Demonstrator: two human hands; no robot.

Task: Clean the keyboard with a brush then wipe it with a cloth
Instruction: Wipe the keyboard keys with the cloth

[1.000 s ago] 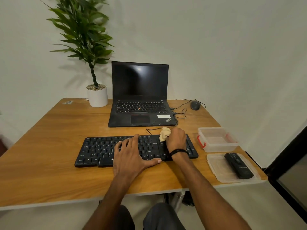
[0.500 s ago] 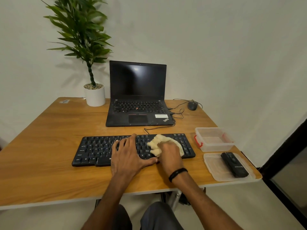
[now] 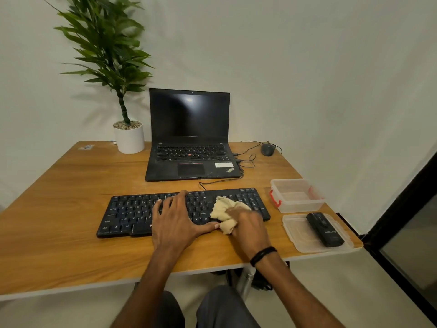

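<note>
A black keyboard (image 3: 132, 215) lies across the front half of the wooden table (image 3: 59, 228). My left hand (image 3: 176, 220) lies flat on its middle keys, fingers spread and straight. A crumpled cream cloth (image 3: 223, 213) sits on the keyboard's right part, near the front edge. My right hand (image 3: 249, 227) grips the cloth from the near side and presses it on the keys. A black brush-like block (image 3: 325, 229) lies on a clear lid at the right.
An open black laptop (image 3: 189, 138) stands behind the keyboard, with a potted plant (image 3: 128, 137) to its left. A wired mouse (image 3: 267, 149) and loose cables lie at the back right. A clear plastic box (image 3: 296, 195) and its lid (image 3: 298, 235) occupy the right edge.
My right hand has drawn the cloth from the keyboard's back edge toward its front edge over the right keys. My left hand has stayed flat on the middle keys.
</note>
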